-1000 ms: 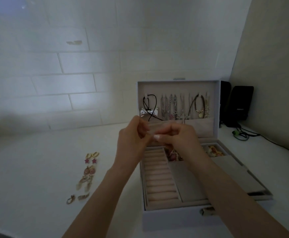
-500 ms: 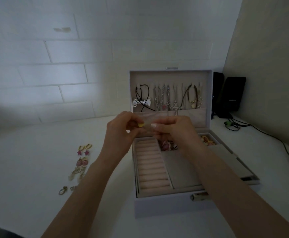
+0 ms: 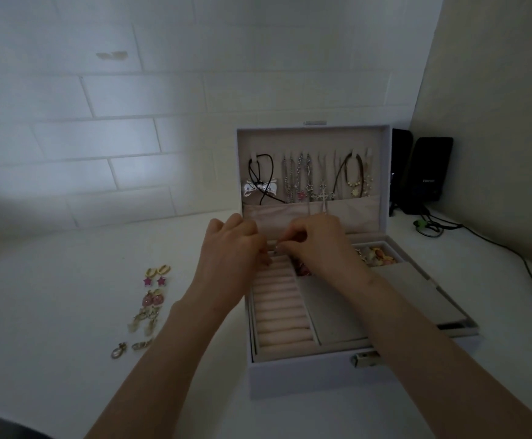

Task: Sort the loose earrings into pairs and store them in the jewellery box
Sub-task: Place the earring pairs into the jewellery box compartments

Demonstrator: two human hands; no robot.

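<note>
Loose earrings [image 3: 150, 299]: a column on the surface [image 3: 52, 312], well to the left of the jewellery box [image 3: 306, 380]. They lie two by two: gold hoops with pink stars at the back, then pink round ones, gold drops, and two small gold pieces nearest. Whether that last two match I cannot tell. None of these is stored yet.
Left hand [image 3: 230, 248]: over the box's back left corner, fingers curled, tips meeting the right hand's and pinching the small earring.
Small earring [image 3: 274, 247]: a glint between both sets of fingertips, just above the back end of the box's ring rolls. It is too small to tell its kind.
Ring rolls [image 3: 282, 312]: a pale padded column down the left side of the box's tray, with nothing visibly tucked in.
Right hand [image 3: 318, 245]: over the back middle of the box, thumb and fingers closed on the same small earring.
Change: half a second ago both hands held the piece higher, in front of the lid's pocket. They have since come down to the top of the rolls.
Meaning: probably the handling in the air is over and the tucking-in is starting. Most of the storing is still to do.
Necklaces [image 3: 309, 179]: hanging inside the open lid at the box's back.
Back right compartment [image 3: 377, 255]: holds mixed colourful pieces.
Speakers [image 3: 423, 172]: black, just right of the box's lid.
</note>
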